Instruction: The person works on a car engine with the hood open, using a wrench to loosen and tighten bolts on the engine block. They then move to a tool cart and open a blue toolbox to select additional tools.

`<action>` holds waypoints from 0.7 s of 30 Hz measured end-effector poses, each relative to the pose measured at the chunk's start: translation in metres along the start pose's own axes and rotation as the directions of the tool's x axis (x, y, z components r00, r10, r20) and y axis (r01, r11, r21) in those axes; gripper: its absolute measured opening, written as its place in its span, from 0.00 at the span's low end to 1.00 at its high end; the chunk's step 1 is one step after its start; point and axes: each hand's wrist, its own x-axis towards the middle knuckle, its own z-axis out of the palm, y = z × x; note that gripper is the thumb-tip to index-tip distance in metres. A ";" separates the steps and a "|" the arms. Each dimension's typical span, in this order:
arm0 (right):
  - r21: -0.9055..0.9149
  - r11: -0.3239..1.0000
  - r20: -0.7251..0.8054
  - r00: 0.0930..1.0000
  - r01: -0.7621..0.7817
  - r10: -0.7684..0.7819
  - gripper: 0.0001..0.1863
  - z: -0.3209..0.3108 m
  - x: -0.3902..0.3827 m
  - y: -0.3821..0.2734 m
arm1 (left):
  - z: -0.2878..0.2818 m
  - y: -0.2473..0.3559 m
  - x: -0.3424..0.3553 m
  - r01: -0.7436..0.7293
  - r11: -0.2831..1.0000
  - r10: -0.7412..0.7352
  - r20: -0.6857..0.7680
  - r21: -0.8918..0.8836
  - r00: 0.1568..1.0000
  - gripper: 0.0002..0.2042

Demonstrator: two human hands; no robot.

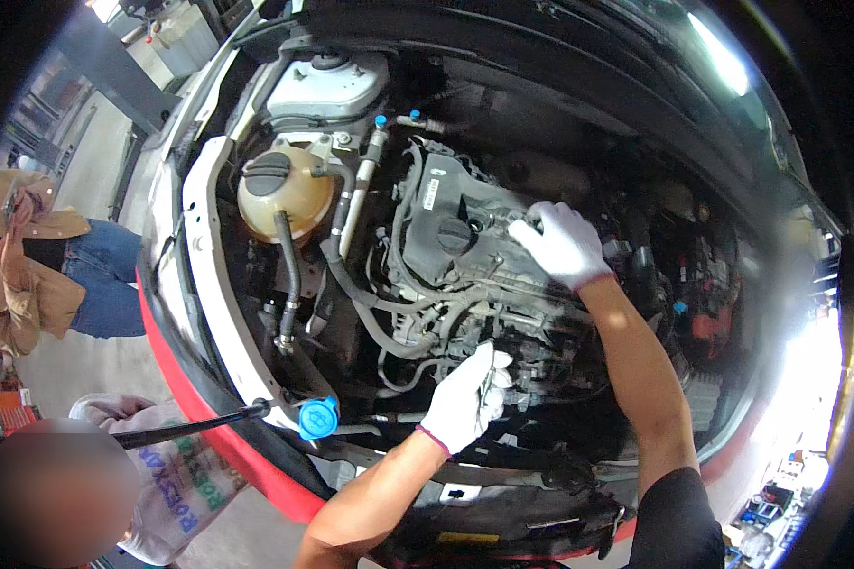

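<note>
My left hand, in a white glove, is over the front of the engine, beside hoses and wiring. Its fingers are closed in a pinch; what lies between them is too small to name. The gloved right hand reaches farther in, at the right edge of the grey engine cover. Its fingers curl downward, and anything inside them is hidden. Just left of that hand are a round dark opening and a black oil filler cap on the cover.
At left stand a yellowed coolant tank with a black cap and a blue washer-fluid cap. A hood prop rod slants out lower left. One person stands beyond the red bumper; another person is nearer.
</note>
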 end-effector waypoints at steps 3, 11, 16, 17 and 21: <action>-0.128 0.951 0.202 0.931 -0.282 0.304 0.38 0.034 0.045 0.006 | 0.001 -0.001 0.003 -0.005 1.000 0.005 -0.002 -0.019 1.000 0.17; -0.181 0.853 0.282 0.805 -0.489 0.521 0.43 0.069 0.067 -0.015 | -0.001 0.001 0.000 0.002 1.000 -0.002 -0.011 -0.022 1.000 0.16; -0.077 0.793 0.202 0.769 -0.605 0.607 0.41 0.068 0.059 -0.024 | -0.006 0.005 0.000 -0.022 1.000 0.022 0.028 0.003 0.999 0.15; -0.075 0.795 0.196 0.772 -0.602 0.604 0.40 0.065 0.060 -0.024 | -0.007 0.008 0.000 -0.028 1.000 0.028 0.034 0.008 0.999 0.15; -0.059 0.811 0.193 0.791 -0.582 0.581 0.39 0.061 0.060 -0.021 | -0.002 0.009 -0.001 -0.041 0.999 0.041 0.032 -0.019 0.999 0.15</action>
